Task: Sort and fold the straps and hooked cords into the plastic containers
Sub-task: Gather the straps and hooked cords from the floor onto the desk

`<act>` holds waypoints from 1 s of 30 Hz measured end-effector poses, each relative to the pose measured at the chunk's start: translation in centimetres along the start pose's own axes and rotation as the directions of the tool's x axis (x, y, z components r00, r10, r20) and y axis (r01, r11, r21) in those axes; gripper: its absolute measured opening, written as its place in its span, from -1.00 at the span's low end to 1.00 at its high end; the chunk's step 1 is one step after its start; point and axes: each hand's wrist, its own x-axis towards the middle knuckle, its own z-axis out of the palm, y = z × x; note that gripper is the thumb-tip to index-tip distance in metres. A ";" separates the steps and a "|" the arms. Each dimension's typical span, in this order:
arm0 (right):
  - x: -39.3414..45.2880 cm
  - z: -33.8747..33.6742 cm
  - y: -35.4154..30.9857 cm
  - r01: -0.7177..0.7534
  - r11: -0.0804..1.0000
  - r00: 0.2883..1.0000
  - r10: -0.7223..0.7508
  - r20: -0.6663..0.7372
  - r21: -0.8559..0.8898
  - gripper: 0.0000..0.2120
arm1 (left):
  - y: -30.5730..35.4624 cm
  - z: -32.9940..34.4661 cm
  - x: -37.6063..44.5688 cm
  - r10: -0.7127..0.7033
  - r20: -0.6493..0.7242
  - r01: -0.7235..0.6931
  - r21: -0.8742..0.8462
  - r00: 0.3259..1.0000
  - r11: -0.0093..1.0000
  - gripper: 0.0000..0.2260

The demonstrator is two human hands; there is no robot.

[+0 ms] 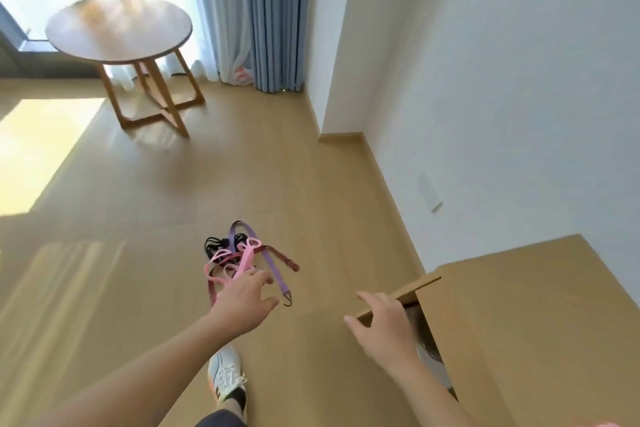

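My left hand [242,302], fingers spread and empty, reaches the tangled pink, purple and black straps [239,258]; right hand [384,326] relaxed, holding nothing; best lift one strap free.

Single view, head-worn, wide-angle. Looks forward and steeply down from standing height onto a wooden floor [145,191]. Horizon tilted; straight lines bend toward the edges. Nearest to the lens: both forearms, entering from the bottom edge, with a white shoe [225,373] directly below. Middle distance: a heap of straps [239,258] on the floor. Far field, upper left: a round table [117,29] before a bright window. Right side: white wall [502,80]. No second view shares the scene.
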 end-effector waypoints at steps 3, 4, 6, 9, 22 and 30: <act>3.8 3.1 -4.0 0.003 0.999 0.994 0.002 0.109 -0.046 -0.49 | -6.7 -1.4 1.9 -0.118 0.037 0.120 -0.053 0.992 0.991 -0.68; 4.9 4.3 -5.2 -0.006 0.998 0.990 0.014 0.142 -0.060 -0.48 | -8.8 -1.8 2.4 -0.153 0.057 0.156 -0.066 0.987 0.985 -0.69; 6.9 6.3 -7.5 -0.032 0.996 0.978 0.049 0.203 -0.085 -0.48 | -12.7 -2.5 3.3 -0.218 0.093 0.226 -0.088 0.971 0.970 -0.67; 9.8 9.0 -10.2 -0.062 0.989 0.957 0.096 0.273 -0.132 -0.48 | -17.9 -3.0 4.5 -0.306 0.142 0.323 -0.113 0.941 0.940 -0.59; 27.8 27.9 -12.7 0.082 0.953 0.841 0.091 0.533 -0.293 -0.52 | -30.8 6.5 14.8 -0.520 0.178 0.549 -0.297 0.836 0.781 -0.55; 39.8 49.8 -5.0 0.281 0.913 0.709 0.010 0.705 -0.295 -0.57 | -36.5 21.6 23.6 -0.624 0.194 0.647 -0.356 0.757 0.674 -0.56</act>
